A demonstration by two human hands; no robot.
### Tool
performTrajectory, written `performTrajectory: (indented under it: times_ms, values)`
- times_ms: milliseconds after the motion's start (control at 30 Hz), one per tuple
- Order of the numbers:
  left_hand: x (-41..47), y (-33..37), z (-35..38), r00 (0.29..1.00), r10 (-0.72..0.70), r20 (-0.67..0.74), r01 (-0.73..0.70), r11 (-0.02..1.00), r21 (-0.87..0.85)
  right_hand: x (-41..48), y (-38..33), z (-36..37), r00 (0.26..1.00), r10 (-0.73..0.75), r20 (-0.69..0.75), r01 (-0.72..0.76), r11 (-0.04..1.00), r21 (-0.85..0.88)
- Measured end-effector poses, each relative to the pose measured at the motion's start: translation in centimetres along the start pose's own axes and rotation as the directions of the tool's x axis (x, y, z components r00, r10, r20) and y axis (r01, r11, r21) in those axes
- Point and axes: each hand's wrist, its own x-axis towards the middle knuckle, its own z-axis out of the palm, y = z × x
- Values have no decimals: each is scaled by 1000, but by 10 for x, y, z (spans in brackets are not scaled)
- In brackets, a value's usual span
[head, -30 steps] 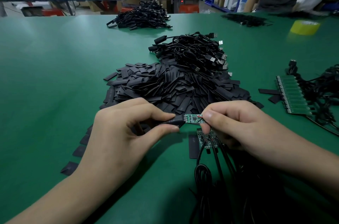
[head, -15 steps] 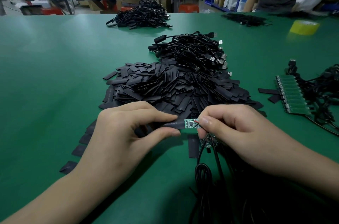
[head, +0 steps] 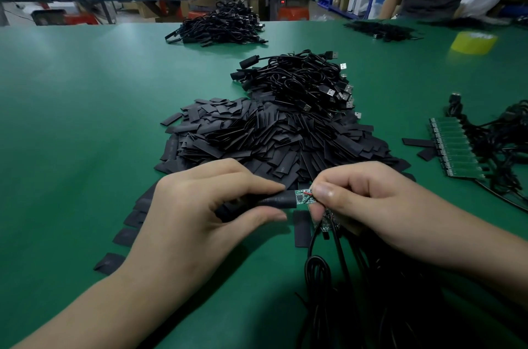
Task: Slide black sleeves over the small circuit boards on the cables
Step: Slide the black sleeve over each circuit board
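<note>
My left hand (head: 200,205) pinches a black sleeve (head: 274,201) between thumb and forefinger. The sleeve's right end covers part of a small green circuit board (head: 303,196) with red and black wires. My right hand (head: 368,200) pinches the board's right end, where its cable joins. More small boards (head: 325,223) on black cables (head: 323,277) lie under my right hand. A big pile of flat black sleeves (head: 271,137) sits just beyond both hands.
Loose sleeves (head: 302,228) lie on the green table (head: 71,134) near my hands. A heap of black USB cables (head: 300,80) lies behind the sleeve pile, another (head: 220,27) farther back. A green board panel (head: 454,148) with cables is right, yellow tape (head: 473,43) far right. People work behind.
The sleeve has slid rightward over the board, so less green board shows between my fingers. Both hands stay close together in the same place.
</note>
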Motion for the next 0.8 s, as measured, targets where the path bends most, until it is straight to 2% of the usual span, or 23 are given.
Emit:
performTrajectory:
  times_ms: [200,300,400,567,800]
  values:
    - [-1,4,4,1000,9,1,-9,1000,-12,-2,0,10,997,-55,-48,50,994,-99]
    - [0,4,5,999,-28,-18,28,999,-36,-1,1,10,988,-108,-114,99,992,-84]
    - [1,3,4,994,-92,-57,89,994,-60,-2,2,7,952,-198,-231,187,980,-69]
    - [1,2,3,986,-156,-62,146,979,-143,-5,1,8,863,-398,-310,321,907,-272]
    - [1,2,6,983,-183,0,177,951,-252,-4,1,8,813,-468,-347,342,865,-366]
